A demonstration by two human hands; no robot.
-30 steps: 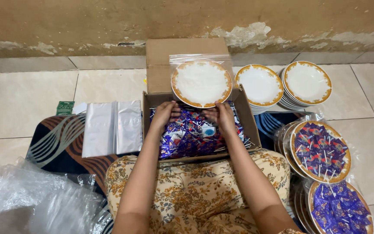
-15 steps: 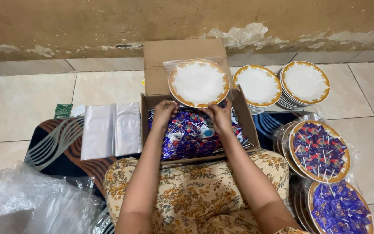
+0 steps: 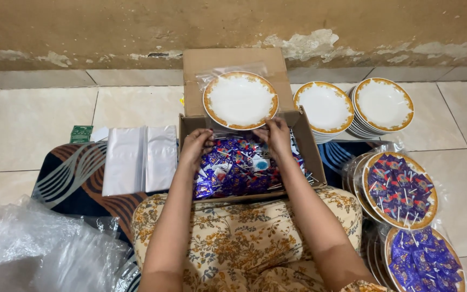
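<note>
Plate: white gold-rimmed ceramic plate in clear plastic bag [image 3: 240, 100], propped on the brown cardboard box [image 3: 304, 146] of purple sweets [image 3: 233, 167].
Left hand [image 3: 197, 145]: fingers pinching bag's lower edge.
Right hand [image 3: 277, 136]: likewise gripping.
Around: stacked empty plates [image 3: 383, 104] right; filled wrapped plates [image 3: 401, 189] nearer.

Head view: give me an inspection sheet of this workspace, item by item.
Surface: tiled floor with a patterned mat under the person's lap.
Job's things: open cardboard box filled with purple-wrapped sweets; gold-rimmed white plate in a clear bag propped against the box flap.
Clutter: two stacks of empty plates; bagged plates filled with sweets; flat clear bags; crumpled plastic sheet; small green packet.
Grips: left hand and right hand both at the plate's lower edge, over the sweets; whether either grip is closed cannot be told.
Cables: nothing seen.
Surroundings: stained wall with flaking plaster.
</note>
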